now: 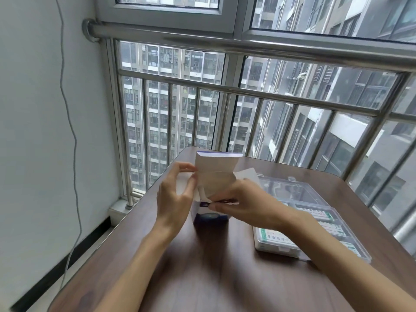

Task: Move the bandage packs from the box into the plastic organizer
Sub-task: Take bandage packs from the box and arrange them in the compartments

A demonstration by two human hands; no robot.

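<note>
A white and blue cardboard box stands upright in the middle of the brown table, its top flaps folded open. My left hand pinches the box's left flap between thumb and fingers. My right hand grips the box's front top edge, thumb along the rim. To the right lies the clear plastic organizer with its lid shut; several white and green packs show through it. What is inside the box is hidden.
A steel railing and window run close behind the table's far edge. A white wall with a hanging thin cable is on the left. Bare table surface lies in front of the box.
</note>
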